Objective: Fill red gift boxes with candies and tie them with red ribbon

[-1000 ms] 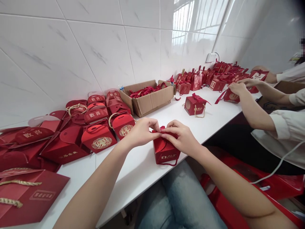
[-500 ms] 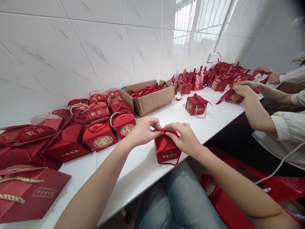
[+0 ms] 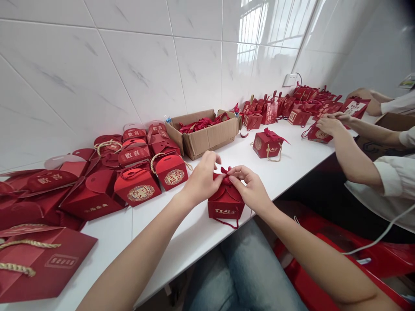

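Observation:
A small red gift box (image 3: 226, 208) with gold lettering stands upright at the table's front edge, a dark red cord hanging low on its front. On its top is a red ribbon (image 3: 226, 171), looped up between my hands. My right hand (image 3: 251, 185) pinches the ribbon between thumb and fingers, at the box's right side. Across from it, my left hand (image 3: 204, 178) has its thumb against the ribbon, while its index finger is raised apart from the thumb. The ribbon's knot is partly hidden by my fingers.
Red gift boxes (image 3: 138, 185) crowd the white table (image 3: 145, 233) at left. A cardboard box (image 3: 207, 142) of red ribbons stands by the wall. Right of it sits a ribboned box (image 3: 267, 144). A co-worker's hands (image 3: 333, 123) handle another box farther right.
My left fingers have parted from the thumb and lifted off the ribbon. A ribbon loop now stands up above the box, which has turned slightly. The co-worker's hands have shifted slightly.

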Available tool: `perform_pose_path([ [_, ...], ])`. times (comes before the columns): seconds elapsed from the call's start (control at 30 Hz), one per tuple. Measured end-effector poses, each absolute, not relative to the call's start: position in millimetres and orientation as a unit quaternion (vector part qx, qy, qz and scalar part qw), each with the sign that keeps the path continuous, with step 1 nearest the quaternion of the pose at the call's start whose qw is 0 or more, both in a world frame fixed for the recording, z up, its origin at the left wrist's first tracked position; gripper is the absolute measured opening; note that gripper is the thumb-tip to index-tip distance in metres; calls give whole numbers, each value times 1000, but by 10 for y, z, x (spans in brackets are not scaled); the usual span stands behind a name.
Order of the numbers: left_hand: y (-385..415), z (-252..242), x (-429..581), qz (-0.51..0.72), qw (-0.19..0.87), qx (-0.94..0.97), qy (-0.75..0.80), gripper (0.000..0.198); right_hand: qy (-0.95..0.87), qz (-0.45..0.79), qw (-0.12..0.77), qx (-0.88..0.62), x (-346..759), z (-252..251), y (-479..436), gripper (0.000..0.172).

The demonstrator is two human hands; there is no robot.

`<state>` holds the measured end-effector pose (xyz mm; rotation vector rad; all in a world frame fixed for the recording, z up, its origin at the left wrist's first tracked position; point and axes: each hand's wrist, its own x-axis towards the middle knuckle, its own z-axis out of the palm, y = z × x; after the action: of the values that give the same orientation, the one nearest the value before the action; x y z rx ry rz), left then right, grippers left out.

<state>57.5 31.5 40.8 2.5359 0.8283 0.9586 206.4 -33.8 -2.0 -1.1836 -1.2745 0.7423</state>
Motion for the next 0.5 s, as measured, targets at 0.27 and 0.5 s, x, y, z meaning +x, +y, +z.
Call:
perform_pose_path([
  [0.27, 219, 542, 548, 207, 192, 917, 281, 8, -527, 336, 590, -512, 2018, -12, -414, 18],
  [0.5, 337, 454, 556, 228, 255, 904, 257, 6, -605, 147, 562, -544, 2214, 10, -386, 19],
])
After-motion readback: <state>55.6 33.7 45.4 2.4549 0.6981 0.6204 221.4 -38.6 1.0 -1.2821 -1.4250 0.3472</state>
